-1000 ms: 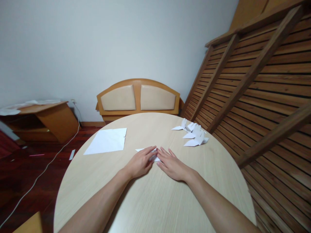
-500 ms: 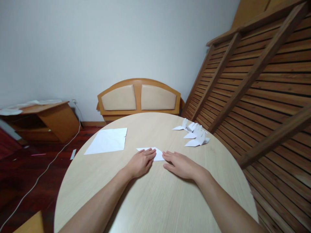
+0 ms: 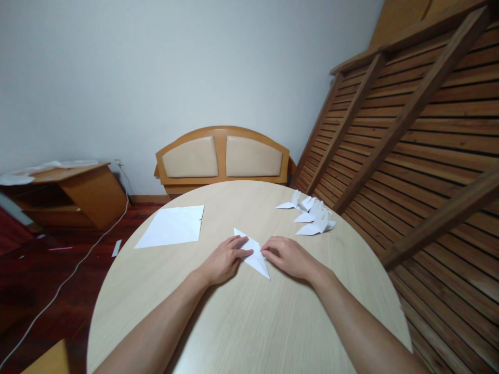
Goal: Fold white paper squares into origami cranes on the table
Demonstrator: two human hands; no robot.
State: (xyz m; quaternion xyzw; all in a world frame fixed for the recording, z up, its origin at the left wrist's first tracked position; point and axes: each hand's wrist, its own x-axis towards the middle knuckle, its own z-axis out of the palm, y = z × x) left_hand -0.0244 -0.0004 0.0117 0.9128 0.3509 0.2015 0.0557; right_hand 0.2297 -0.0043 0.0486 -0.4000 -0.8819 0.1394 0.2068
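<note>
A white folded paper triangle lies on the round light-wood table, one tip pointing away and one toward me. My left hand rests on its left edge, fingertips pinching the paper. My right hand is at its right edge, fingers curled and touching the paper. Both forearms stretch across the table toward me.
A flat stack of white sheets lies at the table's left. Several folded paper figures sit at the far right. A padded wooden chair back stands beyond the table, a slatted wooden frame leans on the right, a low cabinet is left.
The folded paper has been turned from lying sideways to pointing away and toward me. My right hand drew back to its right edge, and the fingers of both hands curled onto it.
</note>
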